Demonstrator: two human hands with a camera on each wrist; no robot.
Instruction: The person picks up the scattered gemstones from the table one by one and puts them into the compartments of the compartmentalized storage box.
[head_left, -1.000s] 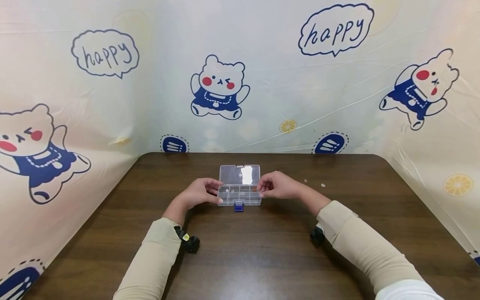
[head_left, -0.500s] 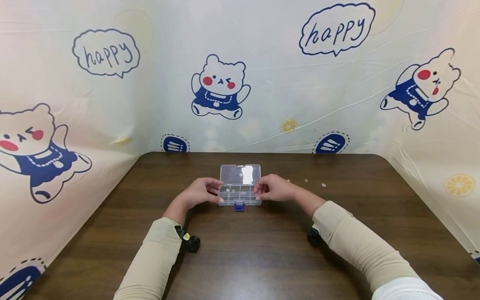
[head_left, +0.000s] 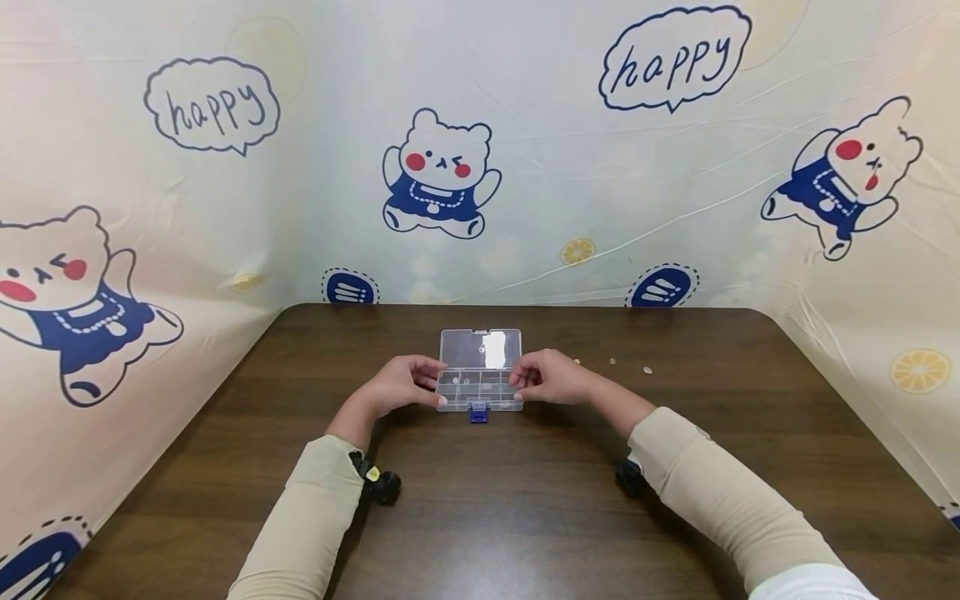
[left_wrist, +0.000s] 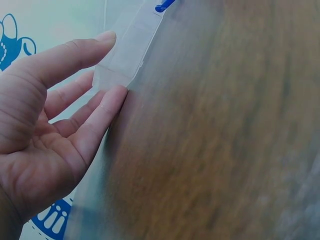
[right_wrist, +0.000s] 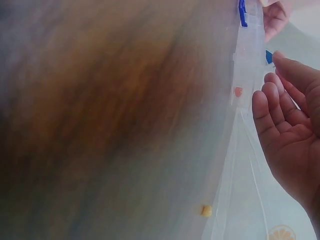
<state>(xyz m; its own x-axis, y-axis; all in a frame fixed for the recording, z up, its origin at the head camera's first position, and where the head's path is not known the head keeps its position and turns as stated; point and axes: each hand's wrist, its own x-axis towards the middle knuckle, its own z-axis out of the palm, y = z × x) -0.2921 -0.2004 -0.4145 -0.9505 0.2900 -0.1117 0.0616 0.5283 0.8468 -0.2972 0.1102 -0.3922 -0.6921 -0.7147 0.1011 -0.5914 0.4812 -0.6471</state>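
Note:
A clear plastic compartment box [head_left: 478, 402] with a blue latch [head_left: 478, 412] lies on the table, its lid [head_left: 459, 348] raised at the back. My left hand [head_left: 405, 383] holds the box's left end, thumb at the front and fingers behind. Over the right end is my right hand [head_left: 551, 377], fingertips at the end compartments and loosely bent. In the right wrist view a small reddish-orange piece [right_wrist: 238, 91] shows through the box wall, apart from the fingers of the right hand [right_wrist: 295, 117]. Small pale pieces [head_left: 466, 381] lie in the left compartments.
Right of the box, small pale pieces [head_left: 647, 370] lie on the brown table [head_left: 480, 500], one of them a yellowish piece [right_wrist: 206, 210] in the right wrist view. A printed cloth backdrop [head_left: 525, 167] rises behind the table's far edge.
My right hand has shifted slightly left and down over the box's right end, uncovering a pale piece on the table behind it. The left hand and the box stay in place.

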